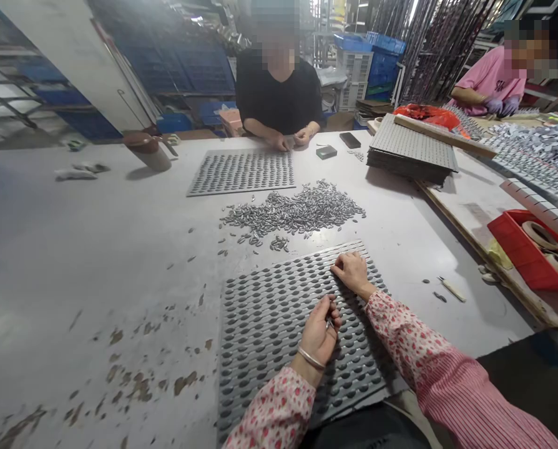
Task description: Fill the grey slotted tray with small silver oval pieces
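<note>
A grey board (260, 312) with rows of dark, leaf-shaped pieces set in it lies in front of me. My left hand (320, 330) is closed above the middle of the board, its palm partly turned up. Between its curled fingers show small grey leaf-shaped pieces (329, 322). Farther up, near the board's far right part, my right hand (352, 272) reaches down with fingertips pressed together at the surface. Whatever its fingers hold is hidden. Beyond the board is a loose pile of small grey leaf-shaped pieces (302, 211).
Across the table sits a person in black (279, 87) behind a second board (241, 171). A stack of boards (410, 153) stands at the back right. A brown jug (148, 151) is at the far left, a red bin (532, 249) at the right, a pale-handled tool (453, 289) nearer.
</note>
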Tool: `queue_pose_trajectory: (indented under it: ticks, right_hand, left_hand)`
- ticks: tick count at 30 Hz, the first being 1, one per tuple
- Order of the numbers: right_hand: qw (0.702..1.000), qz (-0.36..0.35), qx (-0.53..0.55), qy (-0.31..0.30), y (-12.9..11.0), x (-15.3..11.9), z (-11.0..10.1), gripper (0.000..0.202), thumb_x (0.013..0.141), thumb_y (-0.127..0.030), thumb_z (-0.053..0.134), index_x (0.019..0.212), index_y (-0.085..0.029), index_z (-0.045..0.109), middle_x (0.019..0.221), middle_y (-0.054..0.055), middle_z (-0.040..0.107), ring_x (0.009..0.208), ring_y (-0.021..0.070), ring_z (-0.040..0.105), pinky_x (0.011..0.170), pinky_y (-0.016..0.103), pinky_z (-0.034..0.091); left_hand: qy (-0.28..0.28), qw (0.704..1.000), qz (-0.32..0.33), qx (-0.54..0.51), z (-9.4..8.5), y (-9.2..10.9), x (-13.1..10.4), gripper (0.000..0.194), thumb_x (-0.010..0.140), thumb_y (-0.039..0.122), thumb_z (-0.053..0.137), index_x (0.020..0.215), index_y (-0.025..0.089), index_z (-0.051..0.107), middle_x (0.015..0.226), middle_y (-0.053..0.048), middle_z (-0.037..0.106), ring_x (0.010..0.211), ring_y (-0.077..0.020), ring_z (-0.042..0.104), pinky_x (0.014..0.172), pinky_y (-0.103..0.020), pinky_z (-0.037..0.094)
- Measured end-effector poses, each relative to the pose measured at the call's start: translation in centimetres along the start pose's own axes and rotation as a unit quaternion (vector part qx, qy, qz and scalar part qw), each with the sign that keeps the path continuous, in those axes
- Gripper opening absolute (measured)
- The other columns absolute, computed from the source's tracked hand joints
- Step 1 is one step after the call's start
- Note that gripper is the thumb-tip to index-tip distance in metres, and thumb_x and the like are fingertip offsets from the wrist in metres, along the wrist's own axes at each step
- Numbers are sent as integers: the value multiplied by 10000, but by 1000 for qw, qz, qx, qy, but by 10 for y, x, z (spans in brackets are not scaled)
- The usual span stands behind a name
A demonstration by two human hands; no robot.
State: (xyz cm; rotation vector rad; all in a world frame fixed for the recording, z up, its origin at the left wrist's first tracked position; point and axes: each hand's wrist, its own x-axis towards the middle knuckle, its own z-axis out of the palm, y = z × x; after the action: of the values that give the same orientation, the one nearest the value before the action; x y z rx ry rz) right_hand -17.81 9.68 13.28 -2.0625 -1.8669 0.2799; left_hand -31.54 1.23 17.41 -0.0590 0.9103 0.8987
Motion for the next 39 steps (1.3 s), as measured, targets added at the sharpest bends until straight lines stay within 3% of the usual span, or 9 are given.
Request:
queue_pose_trajectory:
  ticks: [4, 9, 13, 16, 19, 24, 28, 33, 39]
  right_hand:
    - [987, -19, 150, -54, -1, -5, -13, 190, 801, -342, 559, 737, -173, 618, 769, 42, 619, 814, 182, 501, 734, 295, 352]
    - [868, -77, 412, -265, -2, -31, -33, 274, 764, -424, 608, 829, -159, 631, 751, 11, 610, 654, 116, 516, 595, 228, 391]
    - [836, -40, 475, -272, -5, -44, -34, 292, 727, -428, 647, 806, -149, 616, 719, 10, 613, 639, 114, 534, 586, 223, 417]
    - [854, -17, 473, -216, 0, -37, -30, 271, 748, -419, 611, 789, -152, 613, 701, 11, 614, 634, 118, 534, 588, 228, 421]
    - [908, 27, 402, -118, 14, -19, -26, 227, 770, -374, 561, 766, -155, 620, 714, 13, 620, 631, 121, 527, 597, 235, 413]
    - [977, 52, 203, -52, 36, 7, -14, 123, 735, -280, 578, 709, -186, 654, 734, 11, 653, 761, 164, 538, 751, 287, 384]
    - [993, 42, 94, -56, 34, 8, -7, 136, 761, -328, 573, 752, -239, 676, 791, -3, 675, 861, 194, 513, 787, 302, 342]
    - [998, 55, 8, -41, 24, 5, -5, 143, 781, -319, 558, 745, -220, 655, 814, 23, 666, 882, 205, 489, 745, 294, 329]
    - [995, 24, 92, -26, 23, 2, -13, 124, 784, -288, 567, 781, -184, 635, 841, 49, 636, 866, 189, 492, 783, 306, 357]
  left_hand:
    - [-4, 1000, 19, -16, -1, -1, 6, 65, 835, 150, 527, 829, 114, 580, 616, 17, 517, 479, -38, 473, 408, -130, 403]
    - [39, 998, 34, -35, 1, -1, 12, 40, 807, 151, 575, 776, 126, 569, 626, 21, 551, 471, -34, 494, 385, -116, 393]
    - [49, 996, 50, -57, 2, -3, 14, 49, 810, 97, 552, 781, 122, 582, 656, 7, 599, 492, -46, 544, 406, -125, 435]
    - [43, 996, 57, -60, 2, 0, 13, 114, 846, 82, 482, 838, 99, 594, 751, -55, 650, 614, -87, 620, 524, -164, 517]
    - [39, 996, 55, -55, 4, 4, 8, 161, 869, 71, 420, 870, 80, 581, 843, -125, 664, 748, -132, 652, 630, -212, 549]
    - [57, 998, 10, -34, 7, 6, 2, 155, 869, 78, 421, 803, 97, 560, 855, -112, 651, 657, -93, 625, 517, -160, 507]
    - [21, 1000, 14, -15, 1, 2, 4, 136, 860, 118, 466, 847, 101, 601, 672, -24, 573, 493, -41, 509, 430, -132, 433]
    - [8, 1000, 1, -23, -3, 1, 5, 184, 841, 45, 446, 866, 102, 619, 670, -20, 556, 517, -47, 510, 474, -146, 451]
    - [56, 998, 13, -24, 1, 0, 8, 94, 814, 60, 522, 782, 120, 587, 738, -34, 608, 567, -60, 560, 473, -142, 461]
